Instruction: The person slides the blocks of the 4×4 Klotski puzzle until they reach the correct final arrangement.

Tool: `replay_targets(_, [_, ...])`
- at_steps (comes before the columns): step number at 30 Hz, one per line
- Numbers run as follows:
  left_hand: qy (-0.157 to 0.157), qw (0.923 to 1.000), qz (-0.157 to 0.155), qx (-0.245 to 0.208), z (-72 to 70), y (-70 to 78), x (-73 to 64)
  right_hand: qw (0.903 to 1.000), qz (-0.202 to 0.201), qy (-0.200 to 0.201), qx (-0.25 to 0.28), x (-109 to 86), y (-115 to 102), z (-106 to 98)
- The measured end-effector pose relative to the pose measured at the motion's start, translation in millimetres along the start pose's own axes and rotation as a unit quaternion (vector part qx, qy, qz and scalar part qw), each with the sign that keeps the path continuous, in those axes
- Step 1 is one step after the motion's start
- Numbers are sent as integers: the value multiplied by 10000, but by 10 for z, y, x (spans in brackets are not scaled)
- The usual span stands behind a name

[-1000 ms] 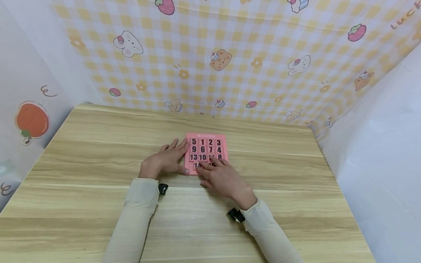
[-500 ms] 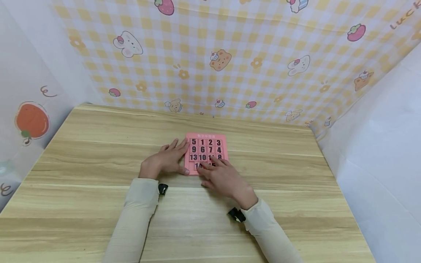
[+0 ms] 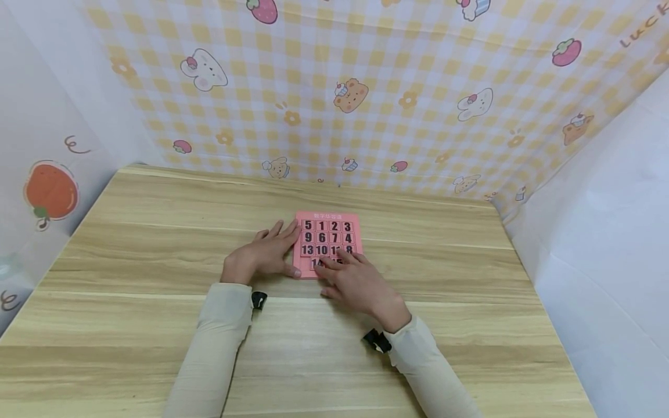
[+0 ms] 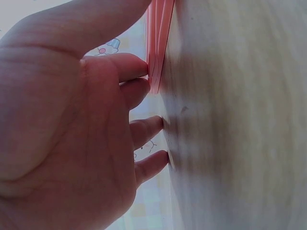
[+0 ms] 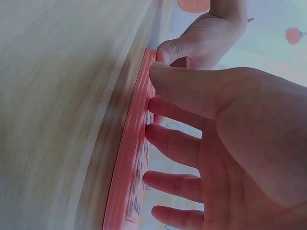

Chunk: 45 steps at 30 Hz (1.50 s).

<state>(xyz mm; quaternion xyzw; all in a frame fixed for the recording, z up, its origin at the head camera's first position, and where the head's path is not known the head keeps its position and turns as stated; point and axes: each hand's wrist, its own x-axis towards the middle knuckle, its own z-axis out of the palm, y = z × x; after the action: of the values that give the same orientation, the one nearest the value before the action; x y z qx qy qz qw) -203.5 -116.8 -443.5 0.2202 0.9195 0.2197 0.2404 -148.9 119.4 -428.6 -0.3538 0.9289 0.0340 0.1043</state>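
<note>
Hands [image 3: 263, 253] [image 3: 358, 285] palm-down at pink puzzle [image 3: 328, 237]

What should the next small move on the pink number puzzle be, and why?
Probably nudge tile 14 right with the right grip until it lines up under tile 10. Its left edge stands left of tile 10's, so the space beneath tile 13 looks only partly open.

Puzzle [image 3: 328, 233] on table [image 3: 444, 261] (cloth [image 3: 292, 75] behind), left hand [image 3: 265, 254] at its left, right hand [image 3: 360, 284] over near right.
</note>
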Motion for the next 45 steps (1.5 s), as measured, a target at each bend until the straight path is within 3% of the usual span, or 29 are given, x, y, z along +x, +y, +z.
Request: replay_targets(45, [-26,10000,32,-17,-20,19,-19,9999,78,-67,60,-36,28,-39])
